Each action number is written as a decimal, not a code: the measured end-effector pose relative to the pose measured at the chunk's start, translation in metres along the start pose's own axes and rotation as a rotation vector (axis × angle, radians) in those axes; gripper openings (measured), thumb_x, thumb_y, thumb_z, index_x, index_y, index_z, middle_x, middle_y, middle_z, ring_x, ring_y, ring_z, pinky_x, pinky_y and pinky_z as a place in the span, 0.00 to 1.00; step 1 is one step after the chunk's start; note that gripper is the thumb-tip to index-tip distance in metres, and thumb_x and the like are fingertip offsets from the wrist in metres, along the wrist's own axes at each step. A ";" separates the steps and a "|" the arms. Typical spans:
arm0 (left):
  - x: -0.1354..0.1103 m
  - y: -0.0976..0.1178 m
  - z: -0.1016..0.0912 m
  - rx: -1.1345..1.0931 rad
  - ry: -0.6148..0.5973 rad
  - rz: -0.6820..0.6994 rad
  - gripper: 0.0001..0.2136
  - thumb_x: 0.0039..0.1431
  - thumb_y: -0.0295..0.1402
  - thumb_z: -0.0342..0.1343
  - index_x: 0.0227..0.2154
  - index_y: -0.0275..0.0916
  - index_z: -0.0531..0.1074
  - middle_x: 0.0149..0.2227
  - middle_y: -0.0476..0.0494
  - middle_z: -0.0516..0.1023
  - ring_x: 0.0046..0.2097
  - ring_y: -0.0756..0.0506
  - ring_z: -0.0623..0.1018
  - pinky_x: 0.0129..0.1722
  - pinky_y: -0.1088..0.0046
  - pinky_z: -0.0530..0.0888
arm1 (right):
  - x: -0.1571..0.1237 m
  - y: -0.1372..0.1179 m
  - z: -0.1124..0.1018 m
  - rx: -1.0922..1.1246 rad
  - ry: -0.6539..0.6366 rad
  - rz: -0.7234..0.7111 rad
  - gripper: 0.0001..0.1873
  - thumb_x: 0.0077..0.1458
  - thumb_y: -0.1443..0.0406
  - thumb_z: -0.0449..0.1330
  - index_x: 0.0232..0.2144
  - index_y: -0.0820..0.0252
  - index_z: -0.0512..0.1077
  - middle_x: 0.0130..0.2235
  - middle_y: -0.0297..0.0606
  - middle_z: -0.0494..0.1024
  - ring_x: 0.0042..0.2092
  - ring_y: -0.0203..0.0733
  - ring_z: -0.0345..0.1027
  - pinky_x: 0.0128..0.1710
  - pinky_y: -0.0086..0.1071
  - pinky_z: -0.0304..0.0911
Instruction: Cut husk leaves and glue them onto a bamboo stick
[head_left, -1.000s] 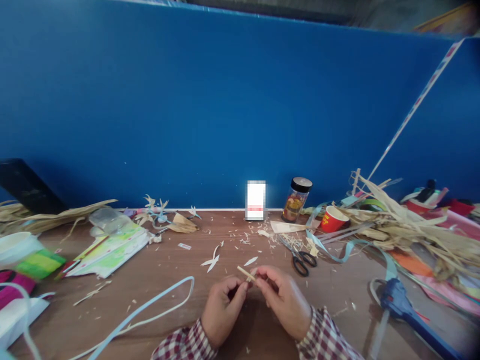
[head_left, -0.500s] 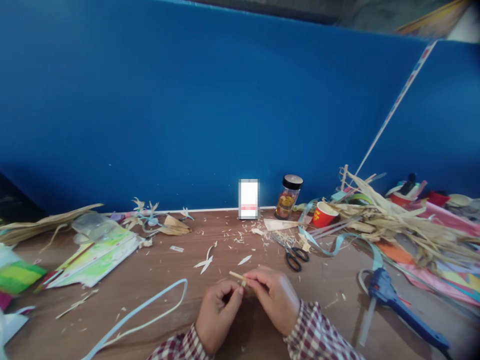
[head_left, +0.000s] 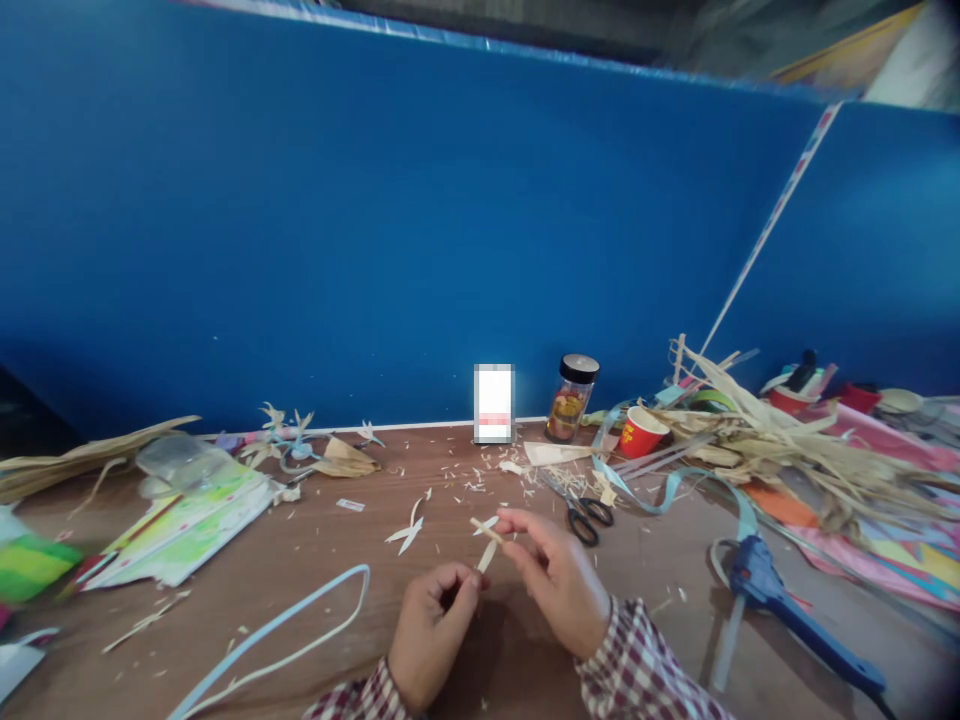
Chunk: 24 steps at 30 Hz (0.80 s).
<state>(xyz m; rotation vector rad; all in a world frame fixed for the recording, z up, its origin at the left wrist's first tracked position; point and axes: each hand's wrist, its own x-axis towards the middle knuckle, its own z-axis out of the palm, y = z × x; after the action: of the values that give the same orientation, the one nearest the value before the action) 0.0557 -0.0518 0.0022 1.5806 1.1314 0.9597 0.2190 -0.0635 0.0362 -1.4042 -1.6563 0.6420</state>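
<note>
Sleeves are maroon & wht check, held strips pale cream, tabletop brn. Partition is dk blue, cup red w/ yel lettering, glue gun dk blue, ribbon lt blue, scissors' handles blk, jar lid blk.

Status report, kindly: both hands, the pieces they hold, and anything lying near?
Left hand pinching pale strip. Right hand pinching thin stick. Strip and stick close together, contact unclear. Scissors lie just beyond right hand.

Above the desk, the left hand is pinching a pale strip; the right hand is holding a stick.
</note>
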 end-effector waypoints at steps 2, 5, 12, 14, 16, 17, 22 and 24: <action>0.000 0.000 0.001 0.027 -0.006 0.015 0.13 0.54 0.37 0.49 0.20 0.35 0.70 0.19 0.48 0.70 0.25 0.49 0.69 0.26 0.77 0.64 | -0.004 -0.004 0.007 -0.026 -0.028 -0.002 0.18 0.53 0.66 0.52 0.47 0.54 0.64 0.44 0.38 0.72 0.32 0.36 0.67 0.33 0.30 0.63; -0.001 0.001 0.002 0.047 0.011 0.018 0.13 0.54 0.37 0.48 0.20 0.35 0.70 0.20 0.48 0.70 0.25 0.49 0.68 0.26 0.77 0.64 | -0.006 -0.002 0.014 -0.034 -0.078 0.051 0.20 0.50 0.67 0.55 0.47 0.54 0.64 0.43 0.37 0.73 0.34 0.38 0.67 0.33 0.30 0.62; -0.002 0.003 -0.001 0.043 0.012 0.065 0.12 0.54 0.36 0.49 0.21 0.36 0.72 0.21 0.47 0.72 0.26 0.48 0.70 0.27 0.78 0.65 | -0.006 -0.002 0.018 -0.117 -0.155 0.074 0.08 0.54 0.65 0.52 0.26 0.58 0.69 0.23 0.29 0.71 0.26 0.33 0.62 0.25 0.24 0.54; -0.002 0.003 -0.001 0.055 0.005 0.067 0.13 0.54 0.36 0.49 0.20 0.36 0.71 0.20 0.47 0.71 0.26 0.48 0.70 0.27 0.78 0.65 | -0.006 -0.001 0.018 -0.150 -0.144 0.057 0.09 0.54 0.64 0.52 0.26 0.58 0.69 0.23 0.29 0.70 0.25 0.32 0.61 0.25 0.24 0.52; -0.003 0.003 -0.001 0.074 0.004 0.075 0.13 0.54 0.37 0.49 0.19 0.37 0.70 0.19 0.48 0.70 0.25 0.49 0.69 0.26 0.78 0.65 | -0.004 0.004 0.015 -0.175 -0.116 0.047 0.09 0.55 0.63 0.51 0.27 0.57 0.69 0.23 0.29 0.71 0.26 0.33 0.62 0.26 0.25 0.52; -0.004 0.003 -0.001 0.083 0.006 0.080 0.13 0.54 0.37 0.49 0.18 0.37 0.70 0.19 0.48 0.70 0.25 0.49 0.69 0.26 0.78 0.65 | -0.002 0.006 0.013 -0.187 -0.085 0.053 0.10 0.56 0.63 0.50 0.27 0.57 0.69 0.24 0.30 0.71 0.26 0.33 0.62 0.26 0.25 0.52; -0.004 0.001 0.000 0.095 0.035 0.089 0.13 0.55 0.37 0.48 0.22 0.37 0.71 0.21 0.48 0.71 0.27 0.48 0.71 0.28 0.77 0.66 | 0.007 0.012 -0.006 -0.007 0.015 0.152 0.09 0.56 0.62 0.49 0.34 0.59 0.67 0.29 0.34 0.74 0.26 0.34 0.63 0.25 0.26 0.55; -0.003 0.000 0.000 0.094 0.065 0.065 0.13 0.55 0.38 0.48 0.22 0.37 0.71 0.21 0.48 0.71 0.26 0.48 0.71 0.27 0.77 0.66 | 0.006 0.007 -0.008 0.177 -0.081 0.197 0.14 0.55 0.61 0.49 0.44 0.58 0.61 0.36 0.36 0.74 0.22 0.30 0.60 0.20 0.24 0.54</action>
<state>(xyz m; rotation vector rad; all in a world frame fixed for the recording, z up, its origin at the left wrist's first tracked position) 0.0550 -0.0542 0.0020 1.6808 1.1914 1.0202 0.2299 -0.0575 0.0362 -1.4379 -1.4940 0.9456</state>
